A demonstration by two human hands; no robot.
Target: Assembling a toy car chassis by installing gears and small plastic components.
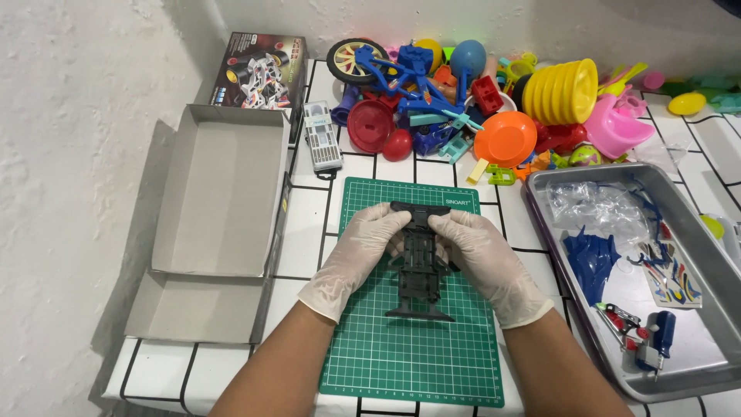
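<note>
Head view: I am holding a black toy car chassis (418, 266) over the green cutting mat (413, 355) on the tabletop (309, 232). My gloved left hand (361, 251) is gripping its left side, my gloved right hand (482, 255) its right. A metal tray (687, 371) is sitting just beside the mat, an open cardboard box (220, 193) opposite.

Left hand (363, 251), right hand (482, 259) gloved; fingers curled, grip closed; forearms bare

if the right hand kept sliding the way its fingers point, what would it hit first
The right hand points up-left across the black toy chassis; it would probably meet the left hand first, whose fingertips already nearly touch it.
</note>
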